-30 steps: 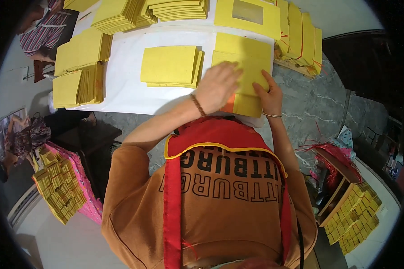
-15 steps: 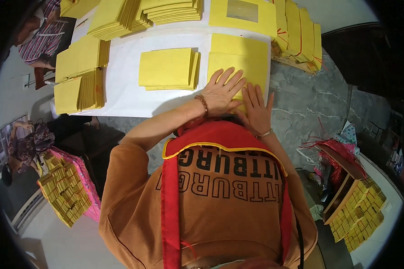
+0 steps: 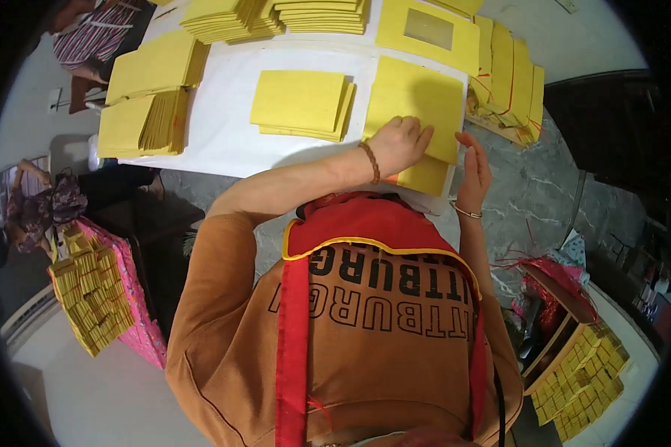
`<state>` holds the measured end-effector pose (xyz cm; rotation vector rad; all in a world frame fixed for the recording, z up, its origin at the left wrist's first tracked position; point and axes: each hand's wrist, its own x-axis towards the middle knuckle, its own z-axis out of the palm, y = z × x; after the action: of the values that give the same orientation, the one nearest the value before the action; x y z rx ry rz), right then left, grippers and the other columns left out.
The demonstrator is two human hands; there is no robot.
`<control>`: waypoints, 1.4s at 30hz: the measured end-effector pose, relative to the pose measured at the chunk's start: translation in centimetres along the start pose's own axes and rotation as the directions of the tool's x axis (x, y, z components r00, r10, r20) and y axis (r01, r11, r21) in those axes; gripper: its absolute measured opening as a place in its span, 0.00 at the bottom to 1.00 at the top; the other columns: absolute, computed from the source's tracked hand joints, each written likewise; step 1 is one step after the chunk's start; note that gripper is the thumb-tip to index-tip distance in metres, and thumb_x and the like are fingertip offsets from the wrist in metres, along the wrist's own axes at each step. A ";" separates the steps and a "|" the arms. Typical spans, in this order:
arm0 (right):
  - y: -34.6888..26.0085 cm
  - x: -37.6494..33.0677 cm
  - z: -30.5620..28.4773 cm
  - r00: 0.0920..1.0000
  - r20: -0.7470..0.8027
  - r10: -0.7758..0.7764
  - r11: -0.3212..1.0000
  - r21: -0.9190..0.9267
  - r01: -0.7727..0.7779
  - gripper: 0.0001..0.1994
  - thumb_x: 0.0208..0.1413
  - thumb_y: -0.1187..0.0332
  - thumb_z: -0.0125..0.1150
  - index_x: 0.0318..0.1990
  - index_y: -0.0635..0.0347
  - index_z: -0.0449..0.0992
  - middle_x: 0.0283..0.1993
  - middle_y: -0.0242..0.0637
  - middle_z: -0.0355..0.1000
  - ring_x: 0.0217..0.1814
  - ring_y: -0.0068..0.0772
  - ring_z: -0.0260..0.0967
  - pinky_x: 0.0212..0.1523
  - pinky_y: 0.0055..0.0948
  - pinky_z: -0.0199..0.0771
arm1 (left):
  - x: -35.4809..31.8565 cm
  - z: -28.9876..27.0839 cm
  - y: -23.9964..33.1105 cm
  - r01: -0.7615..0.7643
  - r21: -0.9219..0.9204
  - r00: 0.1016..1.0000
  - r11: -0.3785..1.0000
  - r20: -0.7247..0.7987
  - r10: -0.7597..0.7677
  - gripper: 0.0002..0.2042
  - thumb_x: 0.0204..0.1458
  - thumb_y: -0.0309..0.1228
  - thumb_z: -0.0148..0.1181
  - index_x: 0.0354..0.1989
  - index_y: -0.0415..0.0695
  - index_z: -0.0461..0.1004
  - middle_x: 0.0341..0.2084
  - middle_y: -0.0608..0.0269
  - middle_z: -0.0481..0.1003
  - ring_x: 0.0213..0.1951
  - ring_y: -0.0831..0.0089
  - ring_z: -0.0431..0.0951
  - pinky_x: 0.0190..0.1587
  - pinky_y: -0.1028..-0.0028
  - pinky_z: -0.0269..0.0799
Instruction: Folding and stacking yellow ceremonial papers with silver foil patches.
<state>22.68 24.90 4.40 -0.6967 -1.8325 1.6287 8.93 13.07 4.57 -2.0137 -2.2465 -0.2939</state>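
Observation:
A yellow paper sheet (image 3: pixel 406 89) lies at the right front of the white table, with a yellow layer (image 3: pixel 423 176) below its near edge. My left hand (image 3: pixel 401 145) has its fingers curled at that near edge and appears to pinch the sheet; the fingertips are partly hidden. A small orange-red patch shows under the wrist. Just off the table's right edge, my right hand (image 3: pixel 475 175) is raised with fingers stretched and nothing in it. Left of the sheet rests a small pile of folded yellow paper (image 3: pixel 300 103).
Yellow paper stacks (image 3: pixel 145 123) stand along the table's left and far sides. A yellow piece with a grey window (image 3: pixel 429 28) lies beyond the sheet. Tied yellow bundles (image 3: pixel 503 82) stand past the right edge. Filled boxes flank me; other people are at the left.
Both hands lay flat on the yellow paper before. My left fingers have curled at the sheet's near edge, and my right hand has lifted away to the right. The view has shifted slightly.

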 end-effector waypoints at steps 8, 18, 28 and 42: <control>0.0 -0.1 0.0 0.996 -0.073 0.060 0.998 0.033 -0.058 0.15 0.59 0.64 0.43 0.46 0.63 0.70 0.45 0.36 0.69 0.49 0.28 0.65 0.50 0.30 0.62 | -7.0 -6.6 -9.0 0.172 0.089 0.917 0.981 -0.379 -0.126 0.22 0.38 0.24 0.51 0.47 0.45 0.68 0.41 0.61 0.71 0.45 0.66 0.68 0.45 0.67 0.63; 1.5 -0.8 0.4 0.993 0.087 0.075 0.995 -0.070 -0.069 0.11 0.55 0.71 0.49 0.43 0.65 0.71 0.41 0.37 0.71 0.44 0.24 0.67 0.46 0.22 0.64 | -14.5 -0.1 -12.1 0.243 -0.112 0.969 0.964 0.066 -0.237 0.27 0.42 0.34 0.53 0.55 0.48 0.59 0.56 0.56 0.57 0.54 0.56 0.57 0.54 0.61 0.55; 2.0 -0.2 0.5 0.845 0.439 -0.304 0.582 -0.617 0.530 0.11 0.43 0.68 0.58 0.37 0.52 0.73 0.42 0.30 0.68 0.51 0.35 0.62 0.48 0.36 0.56 | -13.6 -1.9 -11.1 0.249 -0.034 0.947 0.968 0.219 -0.236 0.34 0.42 0.41 0.57 0.58 0.45 0.53 0.58 0.51 0.50 0.58 0.54 0.50 0.58 0.57 0.47; 2.5 0.3 0.0 0.866 0.427 -0.262 0.739 -0.488 0.464 0.09 0.44 0.71 0.58 0.36 0.59 0.74 0.43 0.36 0.68 0.52 0.41 0.60 0.53 0.34 0.58 | -5.6 -2.9 -2.4 -0.161 -0.314 0.983 0.936 0.030 0.179 0.18 0.41 0.33 0.59 0.42 0.42 0.69 0.41 0.61 0.68 0.41 0.64 0.67 0.42 0.68 0.63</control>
<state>22.50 25.36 1.93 -0.2510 -2.5677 0.9499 7.07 6.74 6.06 -2.3830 -2.1498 -0.6133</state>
